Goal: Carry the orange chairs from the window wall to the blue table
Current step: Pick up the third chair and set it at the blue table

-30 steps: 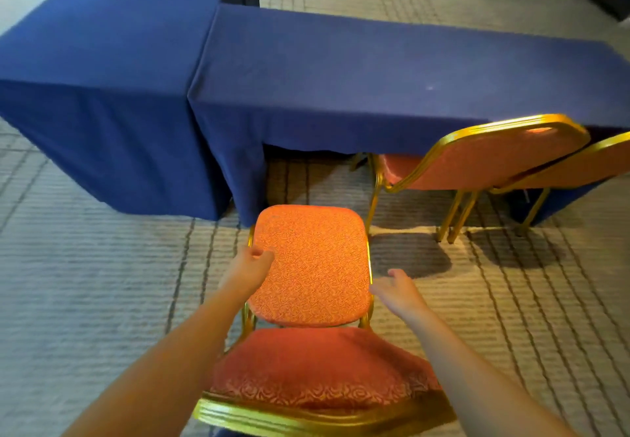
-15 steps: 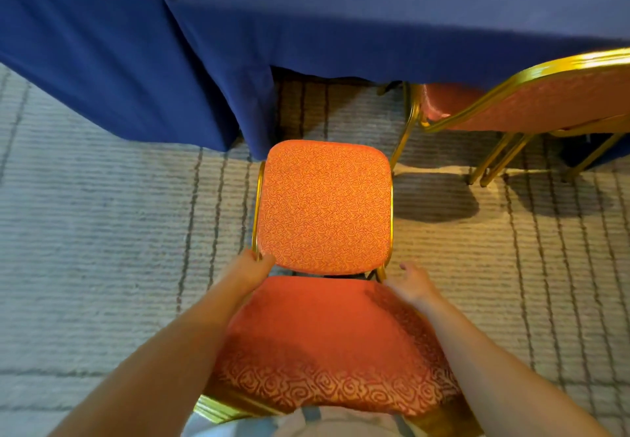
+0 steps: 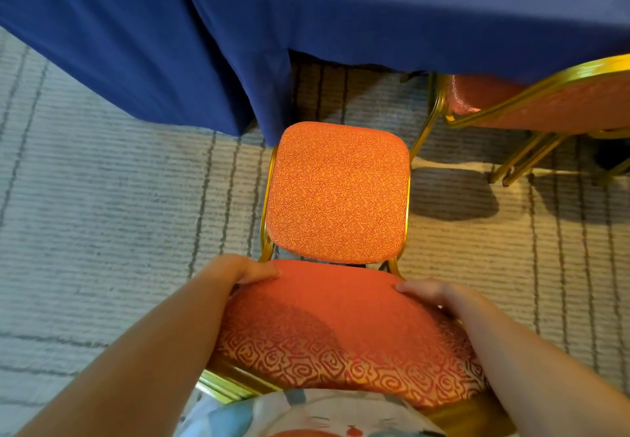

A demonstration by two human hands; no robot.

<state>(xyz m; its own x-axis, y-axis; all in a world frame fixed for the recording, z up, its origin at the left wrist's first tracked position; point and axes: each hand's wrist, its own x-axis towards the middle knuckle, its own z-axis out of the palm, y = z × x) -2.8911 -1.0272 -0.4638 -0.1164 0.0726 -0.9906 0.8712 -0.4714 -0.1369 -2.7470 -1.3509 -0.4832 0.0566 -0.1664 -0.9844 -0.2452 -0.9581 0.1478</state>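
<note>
- I have both hands on the orange chair (image 3: 337, 194): the left hand (image 3: 245, 271) curls over the left edge of its padded backrest (image 3: 334, 327) and the right hand (image 3: 434, 295) grips the right edge, so both are holding the chair, neither loose
- The chair is at the centre of the frame, its seat pointing at the blue-draped surface (image 3: 375, 10) across the top, front edge just beside the hanging cloth corner (image 3: 269, 102); I cannot tell whether the legs are on the carpet (image 3: 102, 215) or just off it
- I judge this to be the placing step: ease the chair forward square to the surface, both grips level so it does not twist
- The gold frame (image 3: 266, 204) could snag that cloth corner, so I would steer slightly toward the right of the frame
- Not too far, though: a second orange chair (image 3: 545, 105) stands tucked in at the upper right, near but apart, and I would leave a gap between the two
</note>
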